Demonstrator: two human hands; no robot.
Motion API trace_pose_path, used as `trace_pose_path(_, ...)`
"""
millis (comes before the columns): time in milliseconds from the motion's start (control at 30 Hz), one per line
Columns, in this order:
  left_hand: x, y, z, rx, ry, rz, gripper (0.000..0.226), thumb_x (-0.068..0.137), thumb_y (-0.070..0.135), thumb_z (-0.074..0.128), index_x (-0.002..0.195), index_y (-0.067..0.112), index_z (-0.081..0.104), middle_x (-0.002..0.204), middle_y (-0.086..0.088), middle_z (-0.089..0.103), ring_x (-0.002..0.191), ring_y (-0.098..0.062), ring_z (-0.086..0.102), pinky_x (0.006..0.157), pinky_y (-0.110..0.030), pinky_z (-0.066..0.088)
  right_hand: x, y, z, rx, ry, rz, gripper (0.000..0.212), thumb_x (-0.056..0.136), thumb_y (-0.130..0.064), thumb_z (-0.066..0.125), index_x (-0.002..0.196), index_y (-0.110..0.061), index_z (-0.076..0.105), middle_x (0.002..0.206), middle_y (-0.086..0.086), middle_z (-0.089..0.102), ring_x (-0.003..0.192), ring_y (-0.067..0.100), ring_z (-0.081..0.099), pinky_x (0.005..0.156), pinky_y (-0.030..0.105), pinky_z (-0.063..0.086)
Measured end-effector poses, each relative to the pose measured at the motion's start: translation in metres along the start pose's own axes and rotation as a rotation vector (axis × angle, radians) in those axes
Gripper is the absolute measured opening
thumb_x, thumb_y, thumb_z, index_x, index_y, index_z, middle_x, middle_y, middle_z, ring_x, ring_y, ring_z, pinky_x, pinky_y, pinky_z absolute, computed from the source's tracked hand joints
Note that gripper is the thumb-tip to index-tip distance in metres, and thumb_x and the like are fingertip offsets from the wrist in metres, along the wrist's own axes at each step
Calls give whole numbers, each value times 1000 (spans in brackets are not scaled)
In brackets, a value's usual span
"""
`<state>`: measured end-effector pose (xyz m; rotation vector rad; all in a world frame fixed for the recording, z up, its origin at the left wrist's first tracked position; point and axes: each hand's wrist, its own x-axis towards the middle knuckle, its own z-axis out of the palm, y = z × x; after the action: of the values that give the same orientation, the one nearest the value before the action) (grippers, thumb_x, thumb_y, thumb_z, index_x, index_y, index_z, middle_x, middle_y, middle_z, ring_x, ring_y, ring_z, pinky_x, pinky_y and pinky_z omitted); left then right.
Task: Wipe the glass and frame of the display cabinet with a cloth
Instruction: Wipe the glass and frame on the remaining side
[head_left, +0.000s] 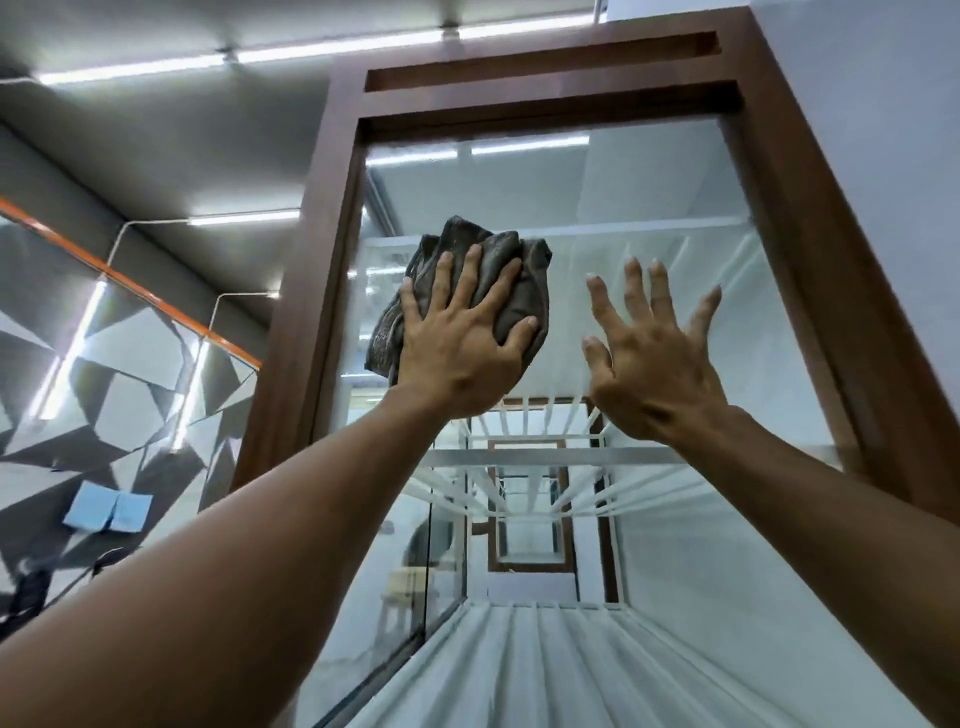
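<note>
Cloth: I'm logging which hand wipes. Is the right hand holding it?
No, the left hand presses the cloth on the glass; the right hand holds nothing.

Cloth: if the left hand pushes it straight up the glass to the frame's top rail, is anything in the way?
Nothing visible. The left hand presses the cloth on the glass; only bare glass lies above it up to the top rail. The right hand is spread to its right, outside that path.

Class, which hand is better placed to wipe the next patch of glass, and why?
Left. The left hand presses the cloth flat to the glass; the right hand is bare.
</note>
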<state>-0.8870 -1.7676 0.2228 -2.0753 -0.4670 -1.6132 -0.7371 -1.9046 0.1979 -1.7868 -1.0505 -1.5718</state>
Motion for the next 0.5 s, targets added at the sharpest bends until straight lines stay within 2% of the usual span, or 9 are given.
trace_pose_path(133,-4,-20,-3,-13,22,-85,75,93,69,16,164,47,3,175,6,-11,160,-20,-17,126,-59,-15,1,-9,2,11,2,-6,79,92,-51,15,164,-21,0,171,12,-14,158,30,-16,118,73,-12)
trace_pose_path(333,-26,-46,-9,-79,91,-308,79,92,68,17,165,42,3,176,0,-8,161,-22,-13,130,-50,-9,-6,-1,2,-1,-12,-68,78,94,-57,11,163,-27,-7,169,6,-20,157,26,-20,120,68,-16)
trace_pose_path(400,-42,-32,-1,-27,48,-221,78,92,70,14,164,45,-4,174,0,-15,160,-24,-18,128,-52,-14,-10,1,2,-5,-19,-91,77,94,-57,10,164,-28,-7,170,6,-20,157,26,-20,121,67,-14)
trace_pose_path(500,-59,-19,5,61,-34,182,75,93,74,11,160,49,-8,173,7,-19,159,-20,-23,128,-56,-15,-15,4,4,-4,-12,-128,77,94,-58,8,164,-28,-5,171,7,-17,158,26,-18,122,67,-12)
